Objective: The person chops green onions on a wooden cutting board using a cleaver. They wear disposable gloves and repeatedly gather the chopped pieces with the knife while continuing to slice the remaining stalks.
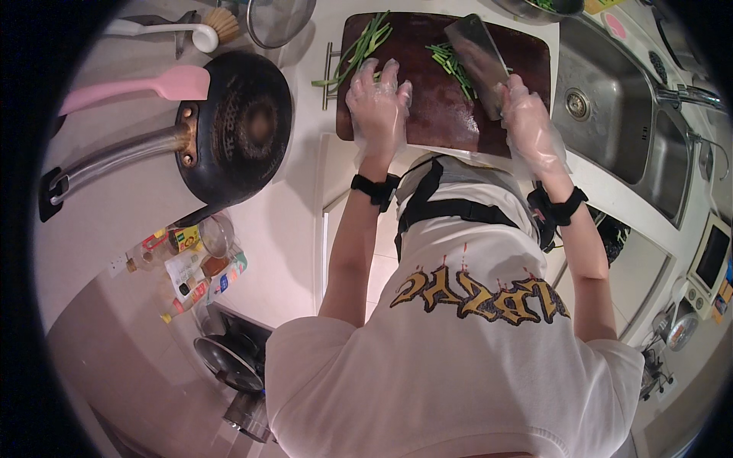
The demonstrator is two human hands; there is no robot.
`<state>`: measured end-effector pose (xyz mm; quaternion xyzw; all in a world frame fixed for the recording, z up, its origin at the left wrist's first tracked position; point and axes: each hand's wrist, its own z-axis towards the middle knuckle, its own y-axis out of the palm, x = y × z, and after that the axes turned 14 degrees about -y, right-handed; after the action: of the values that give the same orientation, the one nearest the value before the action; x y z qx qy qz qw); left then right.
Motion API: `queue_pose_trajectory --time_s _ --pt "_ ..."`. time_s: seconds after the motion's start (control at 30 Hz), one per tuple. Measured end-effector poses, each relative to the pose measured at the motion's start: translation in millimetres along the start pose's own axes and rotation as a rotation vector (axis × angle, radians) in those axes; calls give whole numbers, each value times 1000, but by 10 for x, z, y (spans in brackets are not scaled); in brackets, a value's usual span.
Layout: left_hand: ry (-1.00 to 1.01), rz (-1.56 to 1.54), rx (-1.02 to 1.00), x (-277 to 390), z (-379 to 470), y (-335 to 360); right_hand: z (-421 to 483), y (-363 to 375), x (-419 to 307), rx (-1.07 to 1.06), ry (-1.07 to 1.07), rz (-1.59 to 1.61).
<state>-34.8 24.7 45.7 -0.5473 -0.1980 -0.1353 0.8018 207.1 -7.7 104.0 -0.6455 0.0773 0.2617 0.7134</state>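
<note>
A dark brown cutting board (pixel 424 120) lies before me on the white counter. My left hand (pixel 378 103), in a clear plastic glove, is over the board's left part, fingers spread at the ends of long green stalks (pixel 366 43). Some stalks hang past the board's left edge, and whether the fingertips press on them is hard to see. My right hand (pixel 524 117), also gloved, grips a cleaver (pixel 478 63); its handle is hidden in the fist. The broad blade is tilted over short cut green pieces (pixel 449 63), covering part of them.
A stainless steel sink (pixel 607 68) with a faucet (pixel 690 96) adjoins the board on the right. A metal bowl (pixel 541 8) with greens stands behind it. To the left are a black frying pan (pixel 246 126), a pink spatula (pixel 177 83), a brush (pixel 217 26) and several bottles (pixel 183 297).
</note>
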Motion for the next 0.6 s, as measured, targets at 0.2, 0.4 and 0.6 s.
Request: queue_pose_trajectory --time_s 0.2,0.4,0.6 --pt "-45 -112 202 -238 77 -212 -193 30 -36 -32 -98 23" --pt "-103 -200 103 -478 386 -278 -251 210 -41 -194 13 161" --pt "-55 -39 -36 -295 880 -154 -169 177 104 -34 -96 -23"
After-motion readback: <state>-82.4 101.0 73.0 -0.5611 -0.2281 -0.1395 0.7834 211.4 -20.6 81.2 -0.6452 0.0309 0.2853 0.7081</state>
